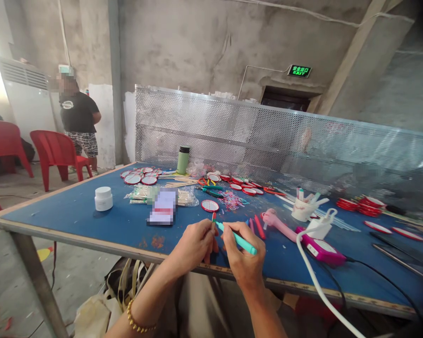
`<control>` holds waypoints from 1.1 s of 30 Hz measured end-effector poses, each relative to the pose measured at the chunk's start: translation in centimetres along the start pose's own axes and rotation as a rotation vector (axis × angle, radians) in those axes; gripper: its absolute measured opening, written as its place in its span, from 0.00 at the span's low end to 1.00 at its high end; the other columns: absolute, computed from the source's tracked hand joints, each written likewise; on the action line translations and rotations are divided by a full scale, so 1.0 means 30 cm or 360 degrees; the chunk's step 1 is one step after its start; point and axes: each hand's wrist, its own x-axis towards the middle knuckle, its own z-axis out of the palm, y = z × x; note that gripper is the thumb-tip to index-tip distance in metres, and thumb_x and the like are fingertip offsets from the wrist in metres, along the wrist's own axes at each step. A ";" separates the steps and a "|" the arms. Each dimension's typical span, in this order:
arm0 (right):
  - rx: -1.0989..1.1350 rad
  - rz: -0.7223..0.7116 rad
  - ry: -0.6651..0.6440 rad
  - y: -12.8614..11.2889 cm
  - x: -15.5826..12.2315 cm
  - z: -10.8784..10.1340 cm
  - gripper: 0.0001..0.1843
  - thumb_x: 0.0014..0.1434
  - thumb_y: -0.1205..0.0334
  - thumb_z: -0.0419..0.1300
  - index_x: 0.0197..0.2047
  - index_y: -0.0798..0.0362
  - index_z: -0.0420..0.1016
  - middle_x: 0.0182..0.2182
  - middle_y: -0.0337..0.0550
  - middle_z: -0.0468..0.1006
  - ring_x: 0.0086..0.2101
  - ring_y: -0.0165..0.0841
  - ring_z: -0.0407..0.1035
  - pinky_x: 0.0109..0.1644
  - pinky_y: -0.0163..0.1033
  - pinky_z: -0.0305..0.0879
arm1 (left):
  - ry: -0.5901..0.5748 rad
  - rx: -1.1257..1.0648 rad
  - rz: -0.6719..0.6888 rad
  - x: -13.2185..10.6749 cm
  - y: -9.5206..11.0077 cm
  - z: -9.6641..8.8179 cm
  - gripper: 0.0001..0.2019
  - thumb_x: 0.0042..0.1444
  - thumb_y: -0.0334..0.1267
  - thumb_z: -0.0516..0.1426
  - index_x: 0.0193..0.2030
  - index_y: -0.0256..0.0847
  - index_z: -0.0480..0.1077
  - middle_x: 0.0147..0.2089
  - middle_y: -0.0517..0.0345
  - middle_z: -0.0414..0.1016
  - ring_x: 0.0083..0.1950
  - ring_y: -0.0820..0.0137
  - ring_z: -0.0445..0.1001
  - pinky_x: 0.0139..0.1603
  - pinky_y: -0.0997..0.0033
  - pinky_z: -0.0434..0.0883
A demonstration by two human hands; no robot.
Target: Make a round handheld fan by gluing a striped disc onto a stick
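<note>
My left hand (pixel 193 244) is closed round a thin stick (pixel 213 219) with a red and green tip, held upright at the near edge of the blue table (pixel 74 211). My right hand (pixel 241 256) grips a teal pen (pixel 237 238), whose tip touches the stick. Just beyond lie a round red-rimmed disc (pixel 210 205) and loose red and pink strips (pixel 258 226).
A white jar (pixel 103 198), bagged sticks (pixel 144 193), a green flask (pixel 183 160), several red-rimmed discs (pixel 141 177), a white cup of markers (pixel 303 209), a pink device (pixel 320 249) with cables. A perforated metal screen (pixel 268 136) backs the table. A person (pixel 78 123) stands near red chairs (pixel 58 152).
</note>
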 end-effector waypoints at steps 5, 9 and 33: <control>-0.0002 -0.0005 0.0013 -0.003 0.003 0.001 0.10 0.65 0.62 0.57 0.31 0.51 0.74 0.22 0.35 0.74 0.20 0.27 0.66 0.27 0.32 0.66 | -0.0001 0.0017 0.0003 0.002 0.000 -0.001 0.10 0.63 0.40 0.46 0.34 0.41 0.63 0.24 0.64 0.71 0.18 0.75 0.67 0.22 0.77 0.63; 0.0022 -0.0024 -0.0006 -0.006 0.008 0.003 0.09 0.64 0.63 0.57 0.31 0.51 0.73 0.21 0.35 0.74 0.21 0.27 0.68 0.27 0.32 0.66 | 0.0003 0.0021 -0.0007 0.001 0.010 -0.003 0.11 0.64 0.40 0.46 0.32 0.42 0.62 0.22 0.65 0.69 0.17 0.75 0.67 0.23 0.76 0.63; 0.0085 -0.0027 -0.0036 -0.005 0.005 0.001 0.10 0.65 0.65 0.57 0.31 0.52 0.72 0.22 0.34 0.74 0.21 0.26 0.67 0.28 0.31 0.66 | 0.0022 0.0018 -0.0002 -0.002 0.015 -0.003 0.11 0.64 0.39 0.46 0.31 0.41 0.62 0.19 0.67 0.67 0.17 0.75 0.66 0.23 0.77 0.62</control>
